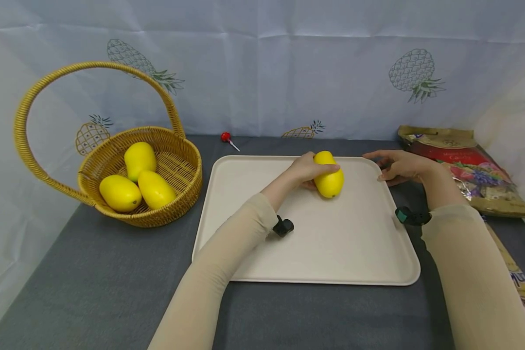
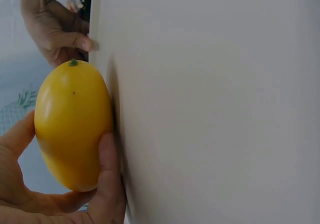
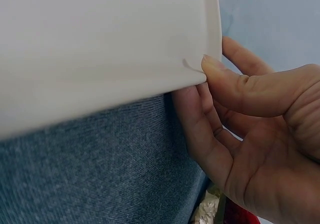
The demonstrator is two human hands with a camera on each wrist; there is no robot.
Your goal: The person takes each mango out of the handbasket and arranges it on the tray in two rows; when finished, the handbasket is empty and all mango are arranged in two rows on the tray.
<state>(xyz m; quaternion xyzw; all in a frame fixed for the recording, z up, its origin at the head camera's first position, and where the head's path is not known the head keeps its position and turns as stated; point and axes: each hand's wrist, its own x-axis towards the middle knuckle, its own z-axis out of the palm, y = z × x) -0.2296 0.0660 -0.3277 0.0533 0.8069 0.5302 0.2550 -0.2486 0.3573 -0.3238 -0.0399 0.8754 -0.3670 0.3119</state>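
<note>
My left hand (image 1: 304, 170) grips a yellow mango (image 1: 329, 180) over the far right part of a cream tray (image 1: 332, 243). In the left wrist view the mango (image 2: 75, 129) has a small green stem end pointing away from the palm, with thumb and fingers around its near half. At the tray's far right corner, my right hand (image 1: 407, 165) pinches the rim. The right wrist view has its thumb on the upper edge of the tray (image 3: 100, 44) and fingers beneath the corner. Three more yellow mangoes (image 1: 156, 189) lie in a woven basket (image 1: 170, 214) on the left.
The basket's tall handle (image 1: 96, 64) arches up on the left. Behind the tray lies a red lollipop (image 1: 225, 137). A gold and red candy bag (image 1: 459, 167) sits beyond my right wrist, and another packet (image 1: 522, 287) lies partly behind the right sleeve. A pineapple-print cloth (image 1: 245, 73) hangs behind.
</note>
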